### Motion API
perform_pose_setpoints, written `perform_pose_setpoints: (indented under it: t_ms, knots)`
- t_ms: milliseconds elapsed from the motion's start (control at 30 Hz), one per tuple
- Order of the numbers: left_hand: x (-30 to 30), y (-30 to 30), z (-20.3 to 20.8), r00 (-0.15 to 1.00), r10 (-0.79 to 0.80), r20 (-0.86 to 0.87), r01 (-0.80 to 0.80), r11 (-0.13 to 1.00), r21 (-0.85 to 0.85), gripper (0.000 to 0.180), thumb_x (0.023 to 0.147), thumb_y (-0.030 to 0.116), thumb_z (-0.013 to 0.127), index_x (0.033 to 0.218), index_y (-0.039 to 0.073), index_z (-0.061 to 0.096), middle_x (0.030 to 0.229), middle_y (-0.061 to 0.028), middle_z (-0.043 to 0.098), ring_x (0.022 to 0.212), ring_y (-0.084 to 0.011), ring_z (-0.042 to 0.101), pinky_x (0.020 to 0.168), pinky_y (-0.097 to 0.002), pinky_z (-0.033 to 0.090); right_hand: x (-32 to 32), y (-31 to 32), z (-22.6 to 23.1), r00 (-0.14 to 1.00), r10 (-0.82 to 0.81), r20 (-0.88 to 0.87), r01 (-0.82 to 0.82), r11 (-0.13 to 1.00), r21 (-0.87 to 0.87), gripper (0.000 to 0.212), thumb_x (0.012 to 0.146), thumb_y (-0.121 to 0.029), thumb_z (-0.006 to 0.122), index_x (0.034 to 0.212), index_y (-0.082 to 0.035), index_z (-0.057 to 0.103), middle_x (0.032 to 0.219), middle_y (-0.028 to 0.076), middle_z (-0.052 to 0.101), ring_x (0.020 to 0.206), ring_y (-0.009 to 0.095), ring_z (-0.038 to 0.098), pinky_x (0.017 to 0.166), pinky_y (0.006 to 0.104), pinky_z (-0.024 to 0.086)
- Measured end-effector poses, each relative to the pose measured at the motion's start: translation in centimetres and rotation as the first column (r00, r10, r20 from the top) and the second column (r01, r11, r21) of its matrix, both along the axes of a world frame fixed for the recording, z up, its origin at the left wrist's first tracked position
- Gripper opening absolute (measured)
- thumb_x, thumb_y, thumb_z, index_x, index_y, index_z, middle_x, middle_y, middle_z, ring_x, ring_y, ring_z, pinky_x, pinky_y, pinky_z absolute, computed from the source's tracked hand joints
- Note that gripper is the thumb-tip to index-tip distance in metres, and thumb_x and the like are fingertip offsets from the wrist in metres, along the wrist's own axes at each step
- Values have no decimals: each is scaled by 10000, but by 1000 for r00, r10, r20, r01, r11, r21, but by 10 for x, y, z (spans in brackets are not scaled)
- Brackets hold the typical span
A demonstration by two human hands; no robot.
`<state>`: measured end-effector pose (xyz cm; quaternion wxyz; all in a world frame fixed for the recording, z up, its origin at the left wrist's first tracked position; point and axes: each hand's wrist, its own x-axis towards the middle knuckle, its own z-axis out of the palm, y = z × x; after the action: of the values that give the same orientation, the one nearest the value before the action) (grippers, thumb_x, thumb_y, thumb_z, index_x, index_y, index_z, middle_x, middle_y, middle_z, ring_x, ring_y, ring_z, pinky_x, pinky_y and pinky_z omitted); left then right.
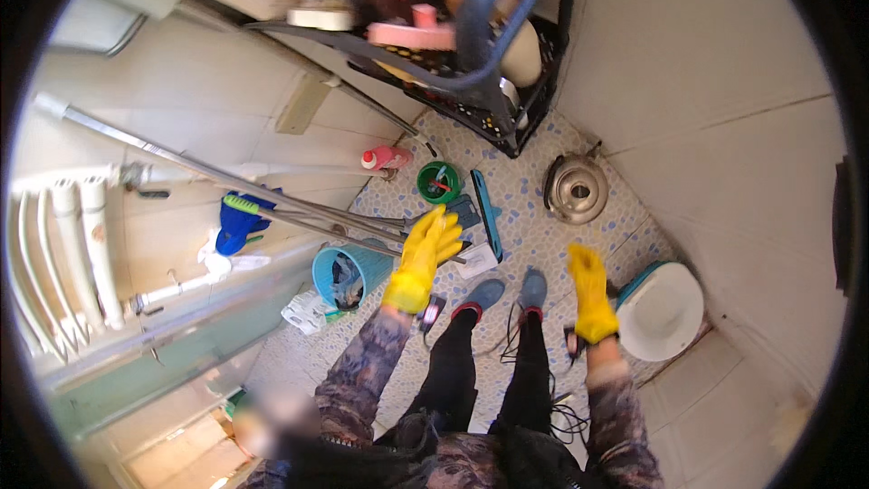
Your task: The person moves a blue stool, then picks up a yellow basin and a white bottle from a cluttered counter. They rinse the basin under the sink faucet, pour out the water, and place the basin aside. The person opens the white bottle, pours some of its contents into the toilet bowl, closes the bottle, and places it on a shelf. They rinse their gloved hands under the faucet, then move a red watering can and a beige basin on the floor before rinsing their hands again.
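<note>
Both my hands wear yellow rubber gloves and hang in mid-air above a pebble-patterned floor. My left hand is open, its fingers stretched out, with nothing in it. It appears in front of the lower ends of several metal poles; contact cannot be made out. Below and left of it stands a light blue bin with dark contents. My right hand is also raised, fingers extended and nothing visible in it. Nearest to it is a round white basin. Beyond it, a metal kettle sits on the floor.
A black shelf rack loaded with items rises at the far side. Near it are a pink bottle, a green bucket and a blue-edged floor tool. White pipes run along the left wall. Cables lie beside my feet.
</note>
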<state>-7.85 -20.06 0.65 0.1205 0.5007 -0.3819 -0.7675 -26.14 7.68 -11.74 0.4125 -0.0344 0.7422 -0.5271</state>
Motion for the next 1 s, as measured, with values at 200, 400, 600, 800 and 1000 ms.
perform_pose_setpoints:
  t_ms: [200, 400, 600, 800, 1000]
  knots:
    - [119, 50, 133, 971, 240, -1, -238, 965, 111, 450, 978, 255, 512, 1393, 100, 438, 1313, -161, 547, 1142, -305, 578, 955, -448, 484, 51, 89, 144, 919, -206, 337, 202, 978, 48, 292, 978, -270, 536, 1165, -58, 608, 1076, 113, 672, 877, 188, 647, 760, 306, 532]
    - [257, 86, 247, 809, 587, -34, -587, 802, -109, 466, 954, 292, 546, 1363, 80, 474, 1288, -162, 568, 1116, -306, 600, 939, -443, 495, 19, 24, 221, 939, 62, 337, 24, 969, -246, 356, 979, -316, 530, 1227, -63, 570, 1107, 111, 668, 899, 209, 651, 796, 315, 527]
    - [361, 129, 309, 553, 827, -107, -815, 510, -274, 503, 968, 279, 516, 1395, 35, 411, 1343, -183, 513, 1198, -319, 538, 1020, -442, 437, 3, -62, 304, 943, 260, 210, -121, 850, -513, 423, 985, -316, 500, 1308, -44, 514, 1244, 133, 593, 1087, 240, 593, 933, 360, 475]
    - [501, 180, 296, 327, 893, -308, -930, 247, -271, 498, 974, 275, 505, 1376, -1, 404, 1354, -199, 495, 1217, -321, 526, 1029, -443, 436, 50, -105, 386, 924, 378, -63, -370, 838, -401, 474, 1001, -342, 438, 1367, -40, 456, 1350, 161, 506, 1189, 272, 517, 1024, 378, 397]
    - [659, 262, 248, -36, 909, -416, -982, -110, -156, 447, 980, 244, 504, 1364, 25, 443, 1315, -185, 538, 1193, -308, 549, 1003, -426, 459, 206, -150, 436, 799, 562, -213, -601, 738, -307, 466, 1009, -341, 425, 1370, -47, 456, 1339, 157, 513, 1171, 253, 530, 1001, 358, 413]
